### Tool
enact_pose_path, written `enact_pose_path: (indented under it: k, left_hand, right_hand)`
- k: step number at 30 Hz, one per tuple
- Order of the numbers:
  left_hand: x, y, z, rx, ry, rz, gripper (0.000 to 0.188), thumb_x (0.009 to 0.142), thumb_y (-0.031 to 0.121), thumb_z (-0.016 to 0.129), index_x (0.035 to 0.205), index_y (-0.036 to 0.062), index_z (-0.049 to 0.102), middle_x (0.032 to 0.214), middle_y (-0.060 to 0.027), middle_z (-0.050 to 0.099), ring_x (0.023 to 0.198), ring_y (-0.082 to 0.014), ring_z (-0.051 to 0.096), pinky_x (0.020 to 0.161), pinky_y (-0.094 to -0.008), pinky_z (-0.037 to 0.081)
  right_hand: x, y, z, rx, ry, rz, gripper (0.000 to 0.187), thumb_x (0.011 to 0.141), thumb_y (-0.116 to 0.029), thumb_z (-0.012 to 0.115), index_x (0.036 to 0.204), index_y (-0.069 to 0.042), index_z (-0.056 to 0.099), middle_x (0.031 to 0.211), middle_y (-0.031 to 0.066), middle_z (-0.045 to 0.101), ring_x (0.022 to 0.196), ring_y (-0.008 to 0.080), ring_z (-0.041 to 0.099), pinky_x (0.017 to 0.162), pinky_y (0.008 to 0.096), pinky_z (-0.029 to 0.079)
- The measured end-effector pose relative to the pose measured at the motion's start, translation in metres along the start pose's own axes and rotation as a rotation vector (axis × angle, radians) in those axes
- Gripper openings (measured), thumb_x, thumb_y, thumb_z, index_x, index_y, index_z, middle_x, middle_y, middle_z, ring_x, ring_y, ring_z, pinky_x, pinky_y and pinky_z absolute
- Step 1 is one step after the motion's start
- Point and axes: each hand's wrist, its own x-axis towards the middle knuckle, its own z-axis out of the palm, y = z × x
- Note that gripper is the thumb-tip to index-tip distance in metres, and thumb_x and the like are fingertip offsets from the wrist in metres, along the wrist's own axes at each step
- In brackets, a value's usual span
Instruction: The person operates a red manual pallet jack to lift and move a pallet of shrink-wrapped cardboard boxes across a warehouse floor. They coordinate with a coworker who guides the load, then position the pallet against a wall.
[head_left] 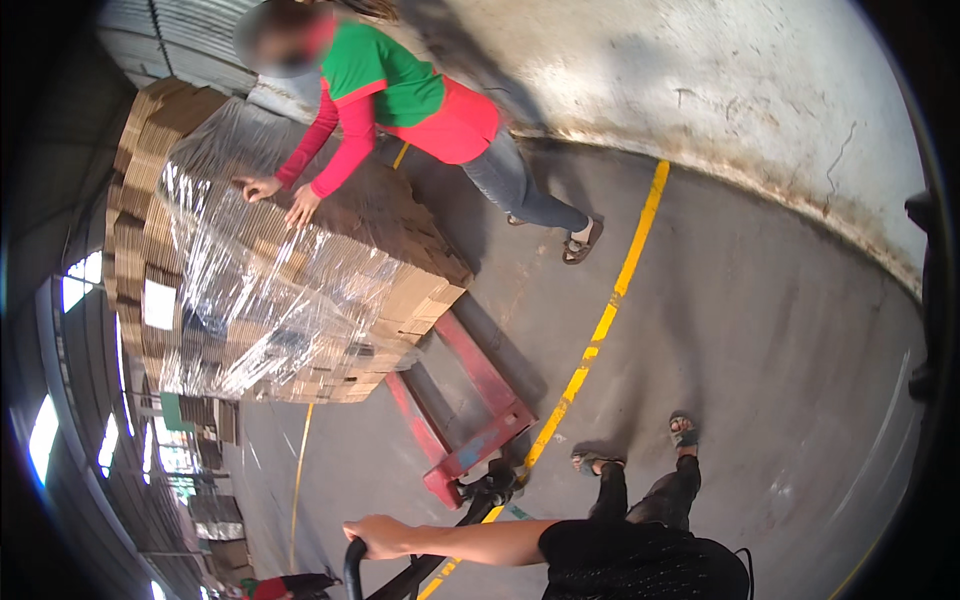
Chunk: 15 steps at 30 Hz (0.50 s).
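Note:
My left hand (pixel 380 537) is closed around the black handle (pixel 354 568) of a pallet jack at the lower edge; my bare forearm reaches to it from the right. The jack's red frame (pixel 478 442) lies beyond the handle. Its two red forks point toward a tall stack of flat brown cardboard (pixel 420 290), partly covered in clear stretch wrap (pixel 270 330). The stack looks tilted in this view. I do not see my right hand.
A person in a green and red shirt (pixel 390 80) leans over the stack, both hands on the wrap. Yellow lines (pixel 600 330) mark the grey floor (pixel 760 330). A stained white wall (pixel 740 90) stands at the far right. Another person (pixel 270 588) is at the lower left.

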Motion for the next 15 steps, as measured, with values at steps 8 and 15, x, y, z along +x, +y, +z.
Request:
enact_pose_path:
  k: [8, 15]
  left_hand:
    - [0.103, 0.087, -0.019, 0.171, 0.108, 0.243, 0.016, 0.095, 0.016, 0.058, 0.1, 0.0004, 0.059, 0.085, -0.013, 0.059, 0.077, -0.0212, 0.056, 0.068, -0.0379, 0.052]
    - [0.182, 0.076, -0.075, 0.251, 0.214, 0.321, 0.021, 0.098, 0.016, 0.054, 0.104, -0.0028, 0.061, 0.088, -0.0146, 0.06, 0.08, -0.023, 0.056, 0.068, -0.0383, 0.051]
  right_hand:
    - [0.114, 0.003, 0.012, -0.141, 0.13, 0.143, 0.026, 0.078, -0.015, 0.071, 0.098, -0.006, 0.059, 0.082, 0.0197, 0.066, 0.085, 0.0445, 0.064, 0.072, 0.0553, 0.049]
    - [0.139, -0.011, 0.084, -0.184, 0.092, 0.071, 0.024, 0.074, -0.016, 0.076, 0.088, -0.006, 0.059, 0.075, 0.0165, 0.066, 0.075, 0.0418, 0.065, 0.064, 0.0513, 0.049]
